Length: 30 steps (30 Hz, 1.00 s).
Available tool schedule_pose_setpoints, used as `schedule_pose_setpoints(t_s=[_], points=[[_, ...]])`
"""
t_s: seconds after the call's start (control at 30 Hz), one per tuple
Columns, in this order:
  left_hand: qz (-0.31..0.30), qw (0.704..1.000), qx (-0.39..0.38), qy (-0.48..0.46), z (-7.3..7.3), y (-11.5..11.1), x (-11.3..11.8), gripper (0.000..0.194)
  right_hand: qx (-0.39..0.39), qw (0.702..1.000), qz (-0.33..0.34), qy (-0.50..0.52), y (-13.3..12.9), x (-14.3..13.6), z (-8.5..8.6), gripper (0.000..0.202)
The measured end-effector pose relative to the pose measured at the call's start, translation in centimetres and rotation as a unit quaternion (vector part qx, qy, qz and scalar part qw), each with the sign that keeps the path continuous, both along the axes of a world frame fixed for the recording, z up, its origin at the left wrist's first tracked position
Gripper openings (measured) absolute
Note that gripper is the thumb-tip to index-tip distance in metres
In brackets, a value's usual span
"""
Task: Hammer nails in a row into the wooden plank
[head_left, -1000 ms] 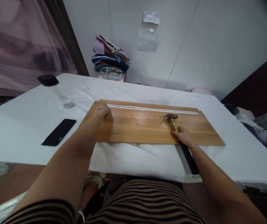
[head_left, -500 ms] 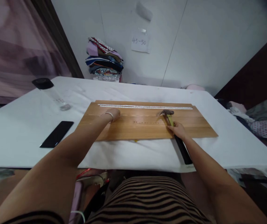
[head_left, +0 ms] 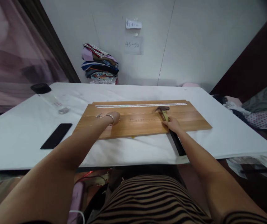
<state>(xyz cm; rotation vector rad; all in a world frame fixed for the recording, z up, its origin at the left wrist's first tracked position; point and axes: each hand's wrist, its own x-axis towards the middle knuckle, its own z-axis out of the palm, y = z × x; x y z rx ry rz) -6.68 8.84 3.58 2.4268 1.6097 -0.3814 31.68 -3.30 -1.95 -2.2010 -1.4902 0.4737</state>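
Observation:
My right hand [head_left: 172,124] is closed around the handle of a claw hammer [head_left: 165,115]. The hammer's head rests on or just over the wooden board [head_left: 147,129], and its black grip reaches past the board's near edge. On the board's left part, my left hand [head_left: 115,117] is curled with the fingers tucked under. What it holds, if anything, is hidden. Several loose nails [head_left: 99,116] lie close beside it, and a thin sliver shows at its right side. A row of small nails or holes [head_left: 142,119] runs across the middle of the board.
Two white measuring strips [head_left: 138,105] run along the board's far side. A black phone [head_left: 57,136] lies on the white table [head_left: 121,152] at left, with a clear bottle [head_left: 51,98] lying behind it. Folded clothes [head_left: 100,63] are stacked beyond the far edge.
The view has shifted slightly. My left hand stays low over the board's left part, and loose nails beside it now show. The hammer stays in my right hand at about the same place.

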Motion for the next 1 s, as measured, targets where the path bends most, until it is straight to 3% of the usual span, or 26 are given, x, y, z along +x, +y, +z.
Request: schedule_pose_setpoints(t_s=[0.1,0.27,0.47,0.67,0.77,1.0], points=[[0.027,0.997,-0.004,0.066,0.0,-0.6,0.1,0.017,-0.004,1.0,0.004,0.0,0.1,0.0,0.0,0.016],[0.047,0.998,0.031,0.031,-0.2,-0.8,-0.1,0.019,0.0,1.0,0.002,0.005,0.1,-0.1,0.1,0.018],[0.12,0.982,0.028,-0.144,-1.2,-1.2,-0.3,0.006,0.012,1.0,0.005,0.0,0.2,-0.2,-0.1,0.019],[0.18,0.909,-0.005,-0.376,-2.1,-1.8,2.0,0.012,0.015,1.0,0.006,0.017,0.2,-0.1,-0.2,0.019],[0.178,0.894,0.019,-0.411,-2.6,-1.6,3.2,0.011,0.019,1.0,0.007,0.024,0.2,0.0,-0.3,0.02],[0.182,0.895,0.028,-0.406,-5.1,-1.1,4.3,0.003,0.027,0.999,0.0,0.018,0.2,0.0,-0.8,0.024]])
